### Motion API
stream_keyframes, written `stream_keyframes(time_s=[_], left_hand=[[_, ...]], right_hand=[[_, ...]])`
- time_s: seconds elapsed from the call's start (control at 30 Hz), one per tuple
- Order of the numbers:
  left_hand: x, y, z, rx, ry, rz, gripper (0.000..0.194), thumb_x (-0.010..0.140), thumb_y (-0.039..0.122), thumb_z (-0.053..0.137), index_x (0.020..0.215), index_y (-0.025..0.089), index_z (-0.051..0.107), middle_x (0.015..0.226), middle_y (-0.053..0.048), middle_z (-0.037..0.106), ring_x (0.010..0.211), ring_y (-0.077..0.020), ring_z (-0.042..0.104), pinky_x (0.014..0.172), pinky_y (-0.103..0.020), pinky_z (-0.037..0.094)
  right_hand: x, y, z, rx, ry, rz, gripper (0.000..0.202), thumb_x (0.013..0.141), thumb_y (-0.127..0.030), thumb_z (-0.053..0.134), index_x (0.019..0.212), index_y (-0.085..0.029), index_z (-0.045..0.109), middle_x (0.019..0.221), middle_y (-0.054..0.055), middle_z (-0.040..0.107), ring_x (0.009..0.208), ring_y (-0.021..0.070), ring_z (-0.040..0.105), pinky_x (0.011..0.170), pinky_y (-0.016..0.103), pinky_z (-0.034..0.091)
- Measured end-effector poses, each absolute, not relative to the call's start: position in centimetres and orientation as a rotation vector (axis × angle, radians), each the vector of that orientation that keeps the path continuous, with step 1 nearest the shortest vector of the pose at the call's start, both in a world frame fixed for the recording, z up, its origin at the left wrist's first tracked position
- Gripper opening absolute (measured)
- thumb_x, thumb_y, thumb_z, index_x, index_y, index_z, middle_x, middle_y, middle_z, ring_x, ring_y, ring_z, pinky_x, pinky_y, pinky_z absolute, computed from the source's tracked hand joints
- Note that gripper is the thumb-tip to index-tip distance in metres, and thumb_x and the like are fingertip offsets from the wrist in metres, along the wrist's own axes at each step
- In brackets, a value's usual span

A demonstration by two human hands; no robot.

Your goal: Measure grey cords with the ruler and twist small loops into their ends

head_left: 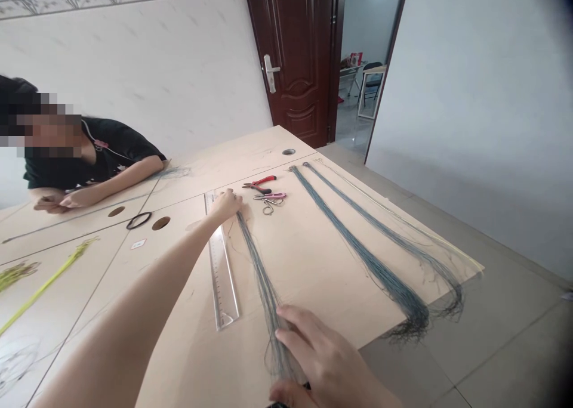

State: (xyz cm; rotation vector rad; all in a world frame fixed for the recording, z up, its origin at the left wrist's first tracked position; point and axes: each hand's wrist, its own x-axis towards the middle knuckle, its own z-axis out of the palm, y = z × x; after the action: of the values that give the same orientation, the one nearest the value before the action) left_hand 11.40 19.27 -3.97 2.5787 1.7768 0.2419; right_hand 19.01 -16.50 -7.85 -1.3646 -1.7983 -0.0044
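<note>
My left hand (227, 205) is at the far end of a bundle of grey-blue threads (259, 262), its fingers bent down over that end; I cannot tell how tightly they pinch it. The bundle runs from there towards me across the pale table (322, 294), and its near part passes by my right hand (329, 357). My right fingers are parted and loosely curved over the strands, with the thumb on the near side.

A clear ruler (226, 289) lies just left of the bundle, its far part beside my left hand. Beyond the bundle, to the right of that hand, are red-and-black pliers (261, 185), with a pink-handled tool (276, 196) and small scissors (268, 209) close by.

Further right lie a thick blue-green bundle (349, 235) and a thinner bundle (380, 232), their loose ends near the table edge. Over on the left there is a yellow bundle (49, 284), and a person in a black shirt (120, 139) leans on the table.
</note>
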Motion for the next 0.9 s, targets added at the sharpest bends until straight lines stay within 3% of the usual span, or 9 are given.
stream_keyframes(time_s=[0.37, 0.9], left_hand=[[9.8, 16.8, -2.4, 2.812, 1.413, 0.129, 0.04, 0.083, 0.041, 0.06, 0.115, 0.018, 0.054, 0.128, -0.01, 0.043, 0.12, -0.0298, 0.037, 0.1, -0.052, 0.029], [9.7, 17.2, -2.0, 2.789, 1.345, -0.005, 0.045, 0.081, 0.041, 0.062, 0.12, 0.021, 0.052, 0.136, -0.009, 0.037, 0.124, -0.0314, 0.032, 0.102, -0.055, 0.027]], right_hand=[[19.0, -16.4, -8.0, -1.386, -1.803, -0.027, 0.061, 0.088, -0.062, 0.034, 0.092, -0.01, 0.066, 0.11, 0.015, 0.064, 0.104, 0.0246, 0.061, 0.082, 0.032, 0.056], [19.0, -16.1, -8.2, -1.355, -1.766, -0.116, 0.058, 0.093, -0.056, 0.027, 0.085, -0.012, 0.063, 0.104, 0.013, 0.066, 0.098, 0.0218, 0.063, 0.076, 0.027, 0.057]])
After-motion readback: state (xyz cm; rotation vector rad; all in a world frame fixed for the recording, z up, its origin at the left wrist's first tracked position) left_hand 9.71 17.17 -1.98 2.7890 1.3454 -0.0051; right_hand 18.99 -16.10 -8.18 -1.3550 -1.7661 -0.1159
